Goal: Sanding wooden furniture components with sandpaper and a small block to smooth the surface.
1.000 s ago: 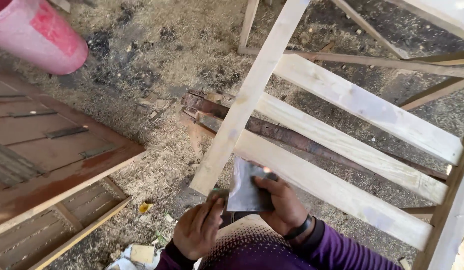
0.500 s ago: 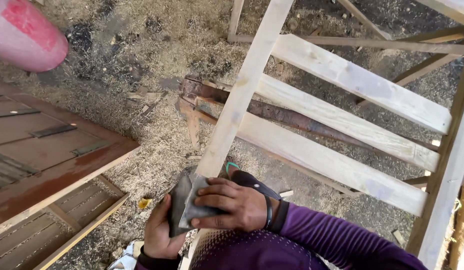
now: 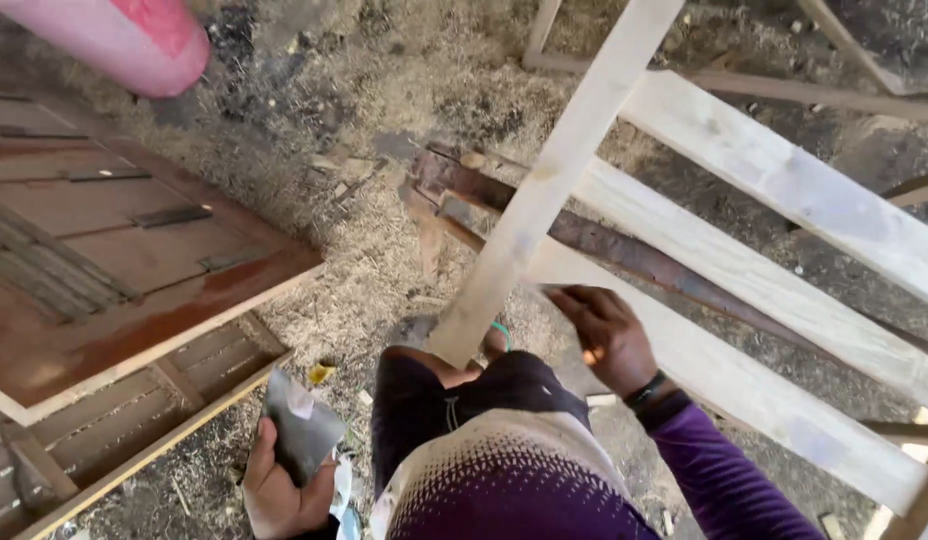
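A pale wooden frame [image 3: 544,200] of slats leans across the right half of the view. My right hand [image 3: 606,335] rests on its lowest slat [image 3: 764,410], close to the upright rail, fingers spread and holding nothing I can see. My left hand [image 3: 279,490] is low at the left, down by my side, and grips a folded grey sheet of sandpaper [image 3: 299,425]. My purple sleeve [image 3: 714,470] and patterned top fill the bottom middle.
A rusty brown door panel [image 3: 114,270] lies at the left on wooden battens [image 3: 144,430]. A pink bucket [image 3: 134,35] is at the top left. Rusty metal bars [image 3: 624,250] lie under the frame. Sawdust and shavings cover the ground.
The sandpaper left the frame's rail end and went down to the left in my left hand alone. My right hand let go of it and moved up onto the lowest slat.
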